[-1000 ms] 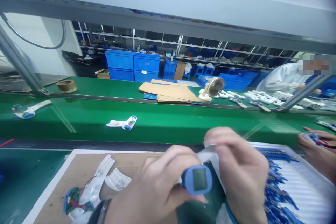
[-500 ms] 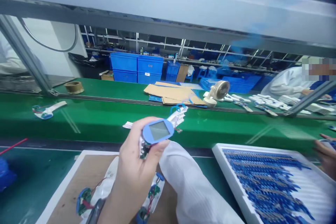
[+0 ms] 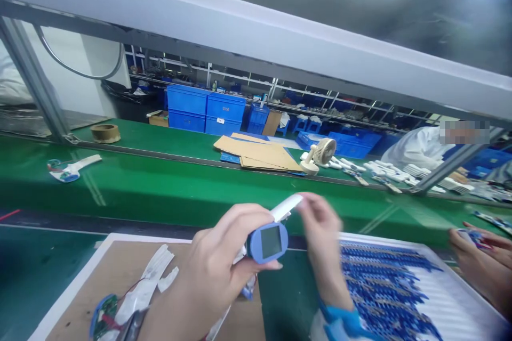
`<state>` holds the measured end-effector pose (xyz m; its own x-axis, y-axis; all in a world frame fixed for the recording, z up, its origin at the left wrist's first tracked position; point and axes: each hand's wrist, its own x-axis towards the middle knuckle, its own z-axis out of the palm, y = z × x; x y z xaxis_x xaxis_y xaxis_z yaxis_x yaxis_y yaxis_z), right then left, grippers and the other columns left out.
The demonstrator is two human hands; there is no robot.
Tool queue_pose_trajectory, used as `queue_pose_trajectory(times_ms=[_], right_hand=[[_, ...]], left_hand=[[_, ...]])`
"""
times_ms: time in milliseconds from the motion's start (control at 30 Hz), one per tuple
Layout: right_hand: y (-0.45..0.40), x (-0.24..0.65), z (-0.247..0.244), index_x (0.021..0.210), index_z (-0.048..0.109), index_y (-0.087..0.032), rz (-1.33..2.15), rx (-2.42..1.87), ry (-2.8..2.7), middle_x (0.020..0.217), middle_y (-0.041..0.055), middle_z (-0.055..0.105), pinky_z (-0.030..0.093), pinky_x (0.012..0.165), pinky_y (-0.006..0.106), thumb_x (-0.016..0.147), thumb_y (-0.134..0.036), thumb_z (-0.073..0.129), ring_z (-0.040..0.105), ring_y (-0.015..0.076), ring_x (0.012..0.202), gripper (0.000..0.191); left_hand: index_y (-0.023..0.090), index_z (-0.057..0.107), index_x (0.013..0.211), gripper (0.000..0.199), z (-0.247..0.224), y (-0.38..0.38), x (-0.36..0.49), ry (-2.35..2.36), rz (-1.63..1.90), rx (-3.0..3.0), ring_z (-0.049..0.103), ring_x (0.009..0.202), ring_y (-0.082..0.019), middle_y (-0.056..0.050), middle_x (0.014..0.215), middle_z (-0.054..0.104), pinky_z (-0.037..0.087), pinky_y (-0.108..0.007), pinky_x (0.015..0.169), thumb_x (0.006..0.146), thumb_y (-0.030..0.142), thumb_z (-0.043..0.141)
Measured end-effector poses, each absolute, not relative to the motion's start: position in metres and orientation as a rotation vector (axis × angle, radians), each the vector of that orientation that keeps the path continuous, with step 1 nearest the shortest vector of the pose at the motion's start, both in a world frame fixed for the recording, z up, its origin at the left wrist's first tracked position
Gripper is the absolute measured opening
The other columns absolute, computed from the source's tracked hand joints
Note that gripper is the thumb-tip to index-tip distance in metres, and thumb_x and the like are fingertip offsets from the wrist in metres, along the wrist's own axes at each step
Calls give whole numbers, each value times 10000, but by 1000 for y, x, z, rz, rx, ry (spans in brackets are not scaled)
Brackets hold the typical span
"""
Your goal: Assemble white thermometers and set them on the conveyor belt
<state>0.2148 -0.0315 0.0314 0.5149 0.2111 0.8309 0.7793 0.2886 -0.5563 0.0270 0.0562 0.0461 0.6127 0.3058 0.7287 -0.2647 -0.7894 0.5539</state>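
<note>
My left hand is closed around a handheld device with a blue oval head and a small grey screen. The screen faces me, and a white handle points away to the upper right. At the tip of that handle are the fingers of my right hand, pinched and slightly blurred. A blue strap circles my right wrist. Beneath my left hand, a brown board with a white rim bears white handle shells and an opened blue head with a green circuit board.
To the right, a white foam tray holds rows of blue parts, with another person's hands beside it. A green conveyor belt crosses ahead, carrying an opened device. Beyond are a tape roll, cardboard sheets and a fan.
My right hand has come from behind the device to its handle tip. The device has shifted right and lower in view, its screen turned. My head view has also shifted.
</note>
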Motion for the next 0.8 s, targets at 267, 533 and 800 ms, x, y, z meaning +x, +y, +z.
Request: queue_pose_trajectory(times_ms=[267,533,800], right_hand=[[-81,161,63,880,648,-135,-610,-1254,-1512,812,-2,637,517,695,199,815,39,647,603,85,776,187],[-82,167,64,897,648,-143,-511,-1241,-1544,832,-8,645,528,731,184,845,8,640,614,76,793,160],[-85,166,63,891,634,-136,-527,-1236,-1552,825,1,625,521,678,198,836,32,627,600,85,777,177]], left_hand=[[239,508,1145,218,46,42,36,-28,1165,2549,735,876,-126,-40,1094,705,549,-152,703,1053,375,365],[226,531,1046,275,49,35,32,-7,1216,2657,711,799,-100,-5,1044,718,498,-162,653,1080,322,276],[245,568,1075,249,49,33,31,20,1212,2715,706,780,-82,18,1088,708,477,-171,634,1076,294,324]])
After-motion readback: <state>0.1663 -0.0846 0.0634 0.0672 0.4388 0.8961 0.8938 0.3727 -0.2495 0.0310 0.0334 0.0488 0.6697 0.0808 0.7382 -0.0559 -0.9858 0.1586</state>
